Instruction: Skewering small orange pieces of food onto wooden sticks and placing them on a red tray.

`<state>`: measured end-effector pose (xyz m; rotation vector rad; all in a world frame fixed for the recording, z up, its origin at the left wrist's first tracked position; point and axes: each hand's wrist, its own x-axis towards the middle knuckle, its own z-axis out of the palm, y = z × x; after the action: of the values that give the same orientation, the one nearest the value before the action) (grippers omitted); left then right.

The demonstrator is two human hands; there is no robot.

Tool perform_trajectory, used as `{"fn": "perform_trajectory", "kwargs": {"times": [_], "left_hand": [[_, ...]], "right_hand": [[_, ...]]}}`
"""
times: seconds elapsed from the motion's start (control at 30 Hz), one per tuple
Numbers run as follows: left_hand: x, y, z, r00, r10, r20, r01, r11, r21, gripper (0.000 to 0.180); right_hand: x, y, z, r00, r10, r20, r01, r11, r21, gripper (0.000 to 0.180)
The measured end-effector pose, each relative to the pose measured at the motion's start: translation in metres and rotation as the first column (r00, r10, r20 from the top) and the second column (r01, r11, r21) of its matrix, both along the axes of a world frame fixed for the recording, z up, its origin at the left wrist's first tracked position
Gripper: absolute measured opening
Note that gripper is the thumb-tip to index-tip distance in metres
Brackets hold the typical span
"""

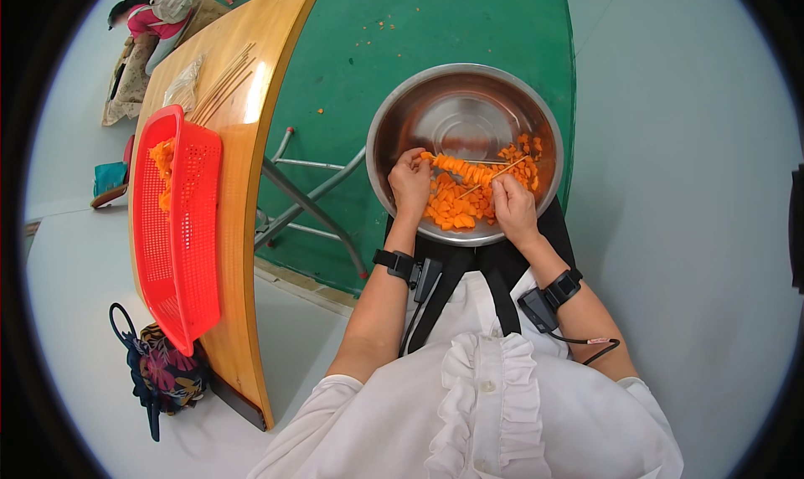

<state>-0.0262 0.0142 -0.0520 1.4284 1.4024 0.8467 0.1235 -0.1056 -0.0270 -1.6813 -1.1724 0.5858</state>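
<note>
A wide steel basin (381, 119) rests on my lap with orange carrot slices (452, 215) heaped in its near and right parts. Across it runs a skewer of carrot slices (459, 168), the pieces packed in a row. My left hand (410, 182) pinches the left end of this skewer. At the other end, my right hand (514, 208) has its fingers closed by the last slices; exactly what they grip is partly hidden. A bare thin wooden stick (512, 167) lies slantwise near the right fingertips, over the loose slices.
Left of me stands a wooden table (239, 311) on folding metal legs (310, 198). It bears a red perforated basket (197, 236) with orange pieces, bamboo sticks (224, 84) and a plastic bag (184, 85). A patterned bag (172, 366) is beside it. A person (159, 14) sits far left.
</note>
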Motion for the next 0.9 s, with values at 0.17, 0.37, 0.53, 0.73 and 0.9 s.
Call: {"fn": "perform_trajectory", "kwargs": {"times": [0.17, 0.37, 0.53, 0.73, 0.9], "left_hand": [[0.002, -0.001, 0.001, 1.0, 0.011, -0.006, -0.011, 1.0, 0.0, 0.018], [0.002, -0.001, 0.002, 1.0, 0.024, -0.014, -0.024, 1.0, 0.011, 0.018], [0.003, -0.001, 0.002, 1.0, 0.027, -0.01, -0.027, 1.0, -0.003, 0.017], [0.001, -0.002, -0.007, 0.999, 0.021, -0.047, -0.015, 0.994, 0.111, 0.015], [0.002, -0.005, -0.002, 0.991, 0.023, -0.134, -0.002, 0.988, 0.153, 0.014]], "right_hand": [[0.001, 0.0, -0.001, 1.0, 0.001, 0.018, -0.001, 1.0, 0.004, 0.016], [0.0, 0.0, 0.0, 0.998, 0.003, 0.058, -0.004, 1.0, 0.016, 0.015], [0.0, 0.0, 0.001, 0.994, -0.005, 0.11, 0.0, 0.999, 0.051, 0.014], [-0.001, 0.001, 0.002, 0.988, -0.012, 0.154, -0.002, 0.996, 0.087, 0.013], [-0.001, 0.0, -0.001, 0.987, 0.007, 0.16, -0.013, 0.999, 0.039, 0.012]]}}
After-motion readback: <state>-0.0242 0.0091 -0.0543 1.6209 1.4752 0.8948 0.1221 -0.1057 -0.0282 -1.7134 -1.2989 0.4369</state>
